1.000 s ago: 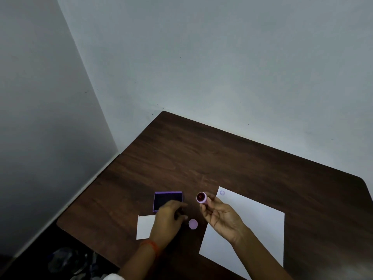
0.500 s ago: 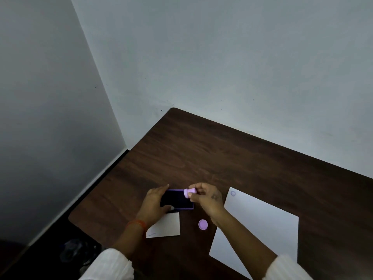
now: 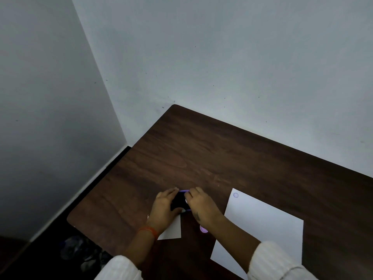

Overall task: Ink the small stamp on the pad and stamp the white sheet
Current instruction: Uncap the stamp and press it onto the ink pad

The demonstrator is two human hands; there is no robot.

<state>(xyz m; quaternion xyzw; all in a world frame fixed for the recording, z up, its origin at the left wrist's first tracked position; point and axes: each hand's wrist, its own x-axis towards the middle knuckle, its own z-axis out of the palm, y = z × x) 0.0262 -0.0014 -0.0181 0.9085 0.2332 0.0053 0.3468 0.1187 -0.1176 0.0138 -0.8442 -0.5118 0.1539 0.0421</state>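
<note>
— Where's my ink pad point(image 3: 178, 201)?
— Purple-framed, dark face up, flat on the surface.
— The stamp?
— I can't see it from here.
— And my white sheet point(image 3: 262, 229)?
— Flat, right of the pad, one faint round mark point(image 3: 235, 195) near its far corner.

I see table point(image 3: 232, 158): dark wood grain, smooth, faint sheen. White sheet point(image 3: 262, 229): matt paper. Smaller card point(image 3: 171, 231): matt paper. Ink pad point(image 3: 179, 201): purple plastic rim, matt black centre. Sleeve point(image 3: 270, 261): ribbed white cloth. Wall point(image 3: 222, 57): matt paint.
</note>
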